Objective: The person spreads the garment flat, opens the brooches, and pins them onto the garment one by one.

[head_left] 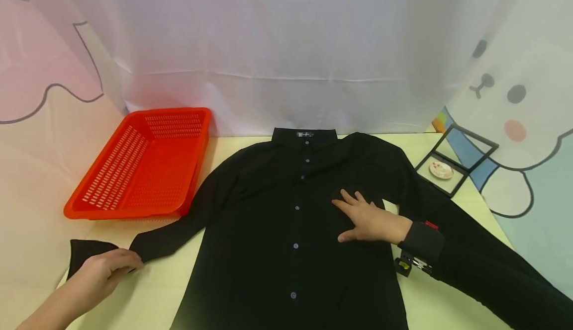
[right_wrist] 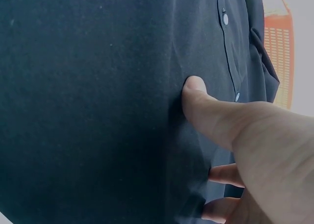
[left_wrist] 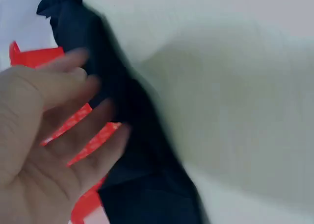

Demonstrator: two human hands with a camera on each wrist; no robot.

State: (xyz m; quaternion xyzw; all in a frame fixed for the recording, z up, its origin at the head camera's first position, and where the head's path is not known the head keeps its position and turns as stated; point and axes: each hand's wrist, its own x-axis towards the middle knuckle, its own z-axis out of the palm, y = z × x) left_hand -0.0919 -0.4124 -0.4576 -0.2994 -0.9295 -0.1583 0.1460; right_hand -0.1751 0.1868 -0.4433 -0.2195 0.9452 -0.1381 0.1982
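A black button-up shirt (head_left: 268, 210) lies spread face up on the pale yellow table, collar toward the back. My left hand (head_left: 105, 273) pinches its sleeve near the cuff; in the left wrist view, the fingers blur over the black sleeve (left_wrist: 142, 150). With fingers spread, my right hand (head_left: 371, 220) rests flat on the shirt's chest, beside the button row. The right wrist view shows the thumb (right_wrist: 196, 94) pressing on the dark cloth. The shirt's other sleeve (head_left: 465, 220) stretches toward the right front, partly behind my right forearm.
A red plastic basket (head_left: 154, 176) stands at the back left, against the left sleeve. At the back right, an open black-framed case (head_left: 461, 156) holds a small patterned oval item (head_left: 441, 170). White and printed cloth hangs behind and at both sides.
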